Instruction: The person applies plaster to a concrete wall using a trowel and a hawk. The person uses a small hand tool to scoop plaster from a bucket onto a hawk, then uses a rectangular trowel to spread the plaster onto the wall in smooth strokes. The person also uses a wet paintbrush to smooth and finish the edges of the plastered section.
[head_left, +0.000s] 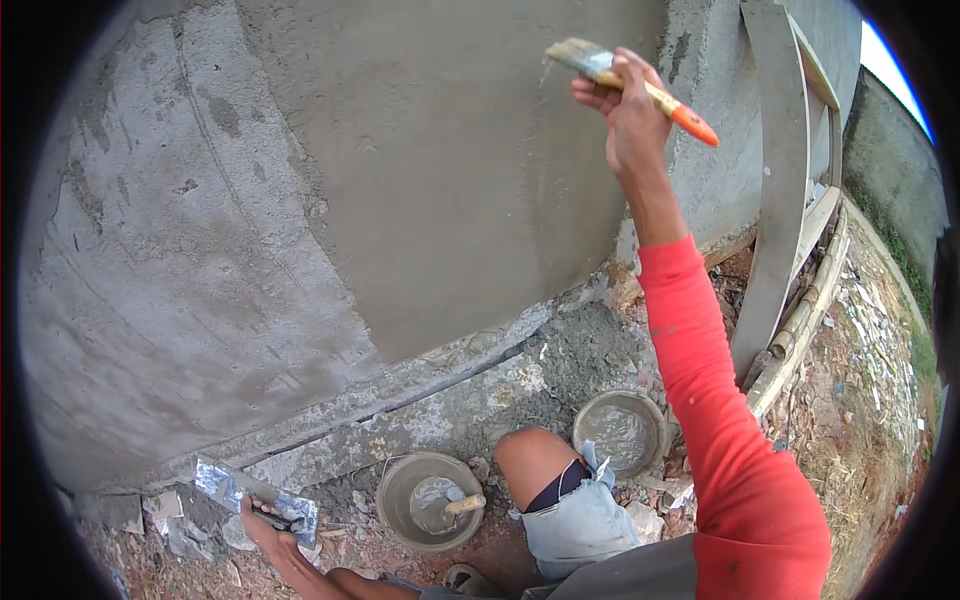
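My right hand (636, 115) is raised before the wall at the upper right, its fingers closed around a flat paintbrush (597, 64) with an orange-tipped wooden handle. Its bristles point left, and drops of liquid fall just below them. Behind it spreads a smooth, damp patch of grey plaster (440, 180). Low at the left, my left hand (270, 532) grips a mortar-smeared plastering trowel (222, 486) near the wall's foot. Between my left hand and my knee stands a bucket (388, 500), with a wooden-handled tool (465, 504) leaning in it.
A second bucket (655, 425) with grey liquid stands right of my knee. Rougher, paler wall (190, 250) lies left of the damp patch. Boards (775, 200) lean at the right beside bamboo poles (815, 290). Rubble and mortar lumps (590, 350) litter the wall's base.
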